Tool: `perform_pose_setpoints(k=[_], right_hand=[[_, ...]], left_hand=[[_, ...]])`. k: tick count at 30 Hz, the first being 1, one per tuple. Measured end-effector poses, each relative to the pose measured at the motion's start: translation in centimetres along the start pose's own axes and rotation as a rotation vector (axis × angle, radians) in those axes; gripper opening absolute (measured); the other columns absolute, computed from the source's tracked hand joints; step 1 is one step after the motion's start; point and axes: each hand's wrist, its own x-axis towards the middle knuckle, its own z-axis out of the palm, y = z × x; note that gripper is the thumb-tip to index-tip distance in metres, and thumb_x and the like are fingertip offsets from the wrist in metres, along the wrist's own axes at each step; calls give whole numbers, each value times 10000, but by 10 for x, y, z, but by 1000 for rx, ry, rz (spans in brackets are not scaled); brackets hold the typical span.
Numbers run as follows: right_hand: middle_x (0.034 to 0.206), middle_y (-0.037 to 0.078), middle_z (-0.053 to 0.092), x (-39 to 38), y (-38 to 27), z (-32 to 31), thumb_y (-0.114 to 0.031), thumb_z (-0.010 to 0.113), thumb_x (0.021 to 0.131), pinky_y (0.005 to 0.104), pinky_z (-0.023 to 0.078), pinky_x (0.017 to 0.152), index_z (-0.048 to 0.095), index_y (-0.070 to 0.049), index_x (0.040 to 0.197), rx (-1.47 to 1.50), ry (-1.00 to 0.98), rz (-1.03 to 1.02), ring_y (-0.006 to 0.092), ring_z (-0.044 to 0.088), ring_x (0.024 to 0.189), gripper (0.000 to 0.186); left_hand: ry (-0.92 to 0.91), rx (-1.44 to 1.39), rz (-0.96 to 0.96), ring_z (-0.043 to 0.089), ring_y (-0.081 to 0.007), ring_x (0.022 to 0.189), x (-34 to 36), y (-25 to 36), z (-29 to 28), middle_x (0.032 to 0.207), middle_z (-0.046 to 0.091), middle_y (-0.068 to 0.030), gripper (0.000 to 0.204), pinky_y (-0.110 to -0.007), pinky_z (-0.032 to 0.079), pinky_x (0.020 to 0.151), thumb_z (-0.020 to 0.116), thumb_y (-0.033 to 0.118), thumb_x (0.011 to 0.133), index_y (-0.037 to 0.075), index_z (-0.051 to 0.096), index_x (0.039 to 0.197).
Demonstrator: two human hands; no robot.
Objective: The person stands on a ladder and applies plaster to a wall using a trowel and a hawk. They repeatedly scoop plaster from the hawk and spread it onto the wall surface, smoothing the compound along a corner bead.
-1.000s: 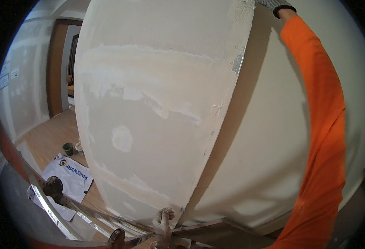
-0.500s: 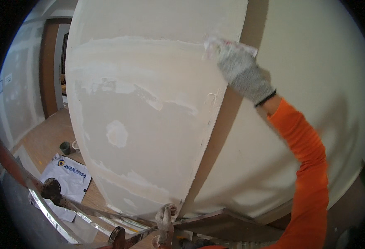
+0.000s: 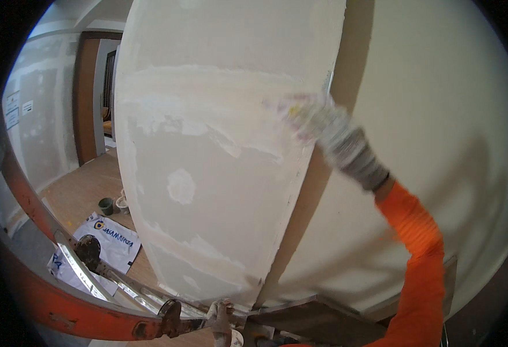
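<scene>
Largest thing: a pale panel (image 3: 225, 168), upright, long axis running top to bottom, its right edge slanting down toward lower left. Filler patches and broad smeared bands across its face; one roundish patch below mid-height. Right of it, a smooth cream wall (image 3: 416, 144), with a brown strip of shadow between the two.

Wood-toned floor (image 3: 83, 188) at left, running to a brown door frame (image 3: 86, 98). Orange ladder (image 3: 100, 321) with bare metal parts curves across the lower left. Beyond it, a white printed sheet (image 3: 106, 234) lies on the floor.

Right arm in an orange sleeve (image 3: 418, 260), reaching up and leftward in front of the cream wall. Right hand (image 3: 343, 141), grey knit glove, at the panel's right edge, upper half; fingers closed on a pale piece (image 3: 277, 105). Piece extends leftward from them over the panel face, roughly crosswise to the long edge. Blurred here; probably thin and flat.

Left hand (image 3: 221, 317), gloved, far below at the panel's foot, beside the ladder; fingers curled, cannot tell if on anything. Right hand is clearly nearer the piece.

Smallest: green pot (image 3: 106, 206) above the sheet.
</scene>
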Motion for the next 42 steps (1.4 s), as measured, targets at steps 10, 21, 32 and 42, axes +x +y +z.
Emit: perform_pose_setpoints(k=[10,21,32,42], right_hand=[[1622,88,391,-19,105,40,-88,667,860,505,311,1225,398,-176,1572,-334,-245,163,322,337,1504,766],[1625,171,368,-91,83,69,-71,600,854,476,359,1190,376,-47,1574,-193,-28,218,355,402,1466,754],[1394,177,583,16,86,-56,-46,576,914,451,500,1032,454,-49,1493,-260,198,293,356,586,1239,592],[1447,71,567,164,283,-62,-121,409,1003,468,475,1086,524,-237,1457,-495,33,470,325,585,1254,483]], left_hand=[[-166,20,26,663,-154,764,18,-11,34,871,701,-62,252,-298,530,710,592,214,1022,-10,701,1059],[-119,33,-51,614,-116,739,0,5,50,829,682,-42,190,-269,506,718,596,150,1000,-2,700,954],[-217,201,-39,657,-159,870,2,26,26,1003,724,-83,363,-319,535,785,525,315,1074,17,699,1189],[-208,127,-118,634,-153,793,-9,20,61,876,717,-53,378,-334,520,760,546,351,1059,35,752,1069]])
